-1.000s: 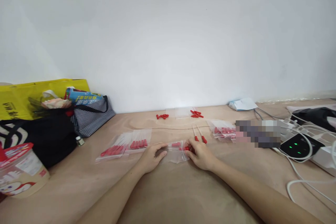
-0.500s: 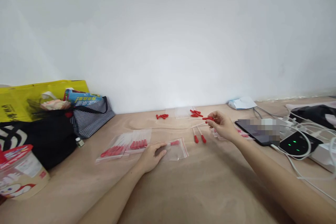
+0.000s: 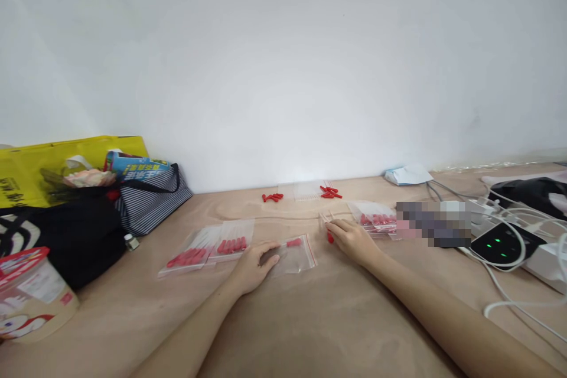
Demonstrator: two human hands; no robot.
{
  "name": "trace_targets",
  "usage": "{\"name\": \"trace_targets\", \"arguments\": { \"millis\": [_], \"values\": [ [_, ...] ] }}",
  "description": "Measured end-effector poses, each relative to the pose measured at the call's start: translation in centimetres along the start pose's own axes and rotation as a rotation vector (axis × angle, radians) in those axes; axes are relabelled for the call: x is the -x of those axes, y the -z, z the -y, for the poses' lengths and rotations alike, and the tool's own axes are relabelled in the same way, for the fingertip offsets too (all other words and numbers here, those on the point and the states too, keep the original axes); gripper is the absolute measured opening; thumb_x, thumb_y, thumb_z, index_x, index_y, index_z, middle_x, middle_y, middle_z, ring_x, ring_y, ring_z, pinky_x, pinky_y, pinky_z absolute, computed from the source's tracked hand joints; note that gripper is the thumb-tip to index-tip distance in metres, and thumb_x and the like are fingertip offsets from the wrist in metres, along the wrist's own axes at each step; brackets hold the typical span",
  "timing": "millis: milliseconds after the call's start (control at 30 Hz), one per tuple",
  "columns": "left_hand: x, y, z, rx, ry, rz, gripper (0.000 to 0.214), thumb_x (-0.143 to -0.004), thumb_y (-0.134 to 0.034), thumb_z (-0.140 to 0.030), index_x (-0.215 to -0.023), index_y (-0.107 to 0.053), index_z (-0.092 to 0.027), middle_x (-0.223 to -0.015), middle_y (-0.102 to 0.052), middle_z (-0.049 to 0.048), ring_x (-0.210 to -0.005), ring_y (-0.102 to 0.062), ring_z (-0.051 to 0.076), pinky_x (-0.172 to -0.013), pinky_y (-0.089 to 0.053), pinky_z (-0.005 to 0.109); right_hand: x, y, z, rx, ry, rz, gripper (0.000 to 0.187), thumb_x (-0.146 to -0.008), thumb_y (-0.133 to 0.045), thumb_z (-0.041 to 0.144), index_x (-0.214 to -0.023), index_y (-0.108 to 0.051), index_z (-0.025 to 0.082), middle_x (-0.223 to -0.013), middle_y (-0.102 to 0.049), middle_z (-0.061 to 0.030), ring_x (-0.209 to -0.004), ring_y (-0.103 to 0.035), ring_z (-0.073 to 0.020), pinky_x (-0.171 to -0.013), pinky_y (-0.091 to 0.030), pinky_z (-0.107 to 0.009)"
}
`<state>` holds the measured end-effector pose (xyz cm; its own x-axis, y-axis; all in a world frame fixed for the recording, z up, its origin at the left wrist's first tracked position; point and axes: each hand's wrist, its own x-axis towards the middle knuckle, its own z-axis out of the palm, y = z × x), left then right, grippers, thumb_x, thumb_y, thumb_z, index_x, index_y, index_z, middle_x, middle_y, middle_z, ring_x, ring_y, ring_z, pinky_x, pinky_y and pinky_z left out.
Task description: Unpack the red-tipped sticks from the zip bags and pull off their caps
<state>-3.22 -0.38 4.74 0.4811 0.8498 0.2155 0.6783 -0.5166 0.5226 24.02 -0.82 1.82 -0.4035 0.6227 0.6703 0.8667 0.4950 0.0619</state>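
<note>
Right grip point(image 3: 348, 237) drops to unbagged droppers point(image 3: 330, 238), left grip point(image 3: 257, 266) sits on a bag point(image 3: 295, 260) showing one; can't tell either's pinch. Filled bags point(image 3: 239, 229) flank both.

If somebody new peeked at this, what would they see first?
Probably the yellow bag at the far left, in front of the pale wall. Next, perhaps, red ends in the middle: one in the clear bag by the left hand, another beside the right hand. At the right, green lights glow near white cables.
</note>
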Motion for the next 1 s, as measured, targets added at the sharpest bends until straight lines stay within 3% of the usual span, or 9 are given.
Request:
{"name": "trace_targets", "arguments": {
  "millis": [367, 767, 1000],
  "values": [
    [0.1, 0.1, -0.3, 0.003, 0.004, -0.001, 0.028, -0.076, -0.05, -0.025, -0.102, -0.06, -0.019, -0.107, -0.062, 0.0035, -0.101, -0.055, 0.019, -0.089, -0.041, 0.031, -0.8, 0.6, 1.8, 0.072, -0.062, 0.241, 0.018, -0.084, -0.043, 0.02, -0.083, -0.062, 0.02, -0.084, -0.065, -0.0052, -0.079, -0.053, -0.0177, -0.069, -0.032, -0.029],
    [0.1, -0.1, -0.1, 0.003, -0.028, -0.01, 0.027, -0.078, -0.048, -0.027, -0.102, -0.06, -0.02, -0.107, -0.062, 0.0034, -0.102, -0.054, 0.018, -0.09, -0.04, 0.031, 0.2, 0.9, 1.4, 0.036, -0.032, 0.119, 0.017, -0.081, -0.045, 0.02, -0.082, -0.062, 0.02, -0.081, -0.065, -0.0038, -0.075, -0.053, -0.0156, -0.079, -0.028, -0.032],
    [0.2, 0.1, -0.5, -0.003, -0.026, 0.001, 0.027, -0.077, -0.05, -0.027, -0.101, -0.06, -0.02, -0.108, -0.062, 0.0035, -0.101, -0.054, 0.018, -0.09, -0.04, 0.032, 0.2, 1.1, 1.4, 0.041, -0.05, 0.193, 0.021, -0.076, -0.042, 0.011, -0.08, -0.061, 0.019, -0.082, -0.064, -0.005, -0.077, -0.053, -0.0168, -0.081, -0.027, -0.034]
  ]
}}
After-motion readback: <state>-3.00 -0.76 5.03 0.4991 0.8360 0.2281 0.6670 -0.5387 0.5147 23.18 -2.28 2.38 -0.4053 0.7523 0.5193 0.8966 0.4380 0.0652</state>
